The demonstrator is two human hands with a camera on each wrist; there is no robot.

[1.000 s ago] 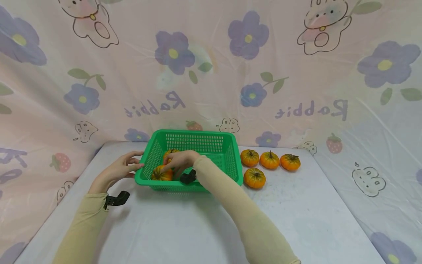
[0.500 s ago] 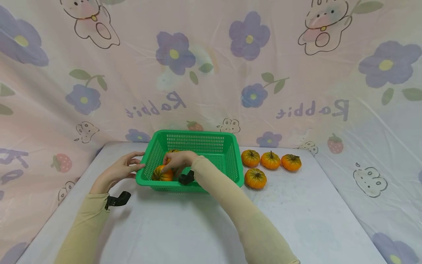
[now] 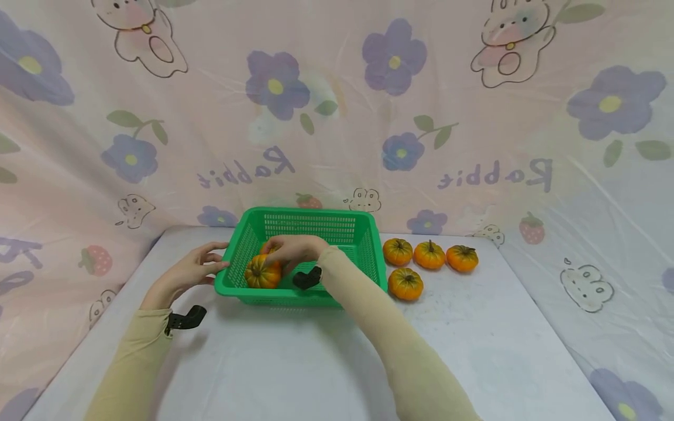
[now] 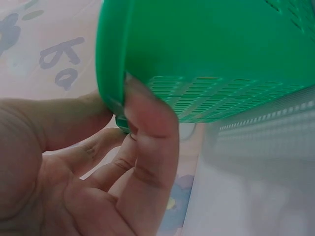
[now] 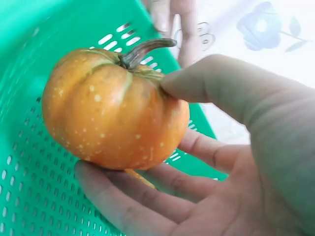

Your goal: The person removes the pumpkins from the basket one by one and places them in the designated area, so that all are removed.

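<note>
Right hand (image 3: 299,248) grips the pumpkin (image 5: 113,115); guide it gently, fingers (image 5: 106,191) off the stem (image 5: 147,51); left hand (image 3: 188,273) pinches the basket (image 4: 211,44)

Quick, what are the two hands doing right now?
Left hand: closed, pinching the rim of the basket.
Right hand: closed around a pumpkin, thumb on top and fingers below.
</note>
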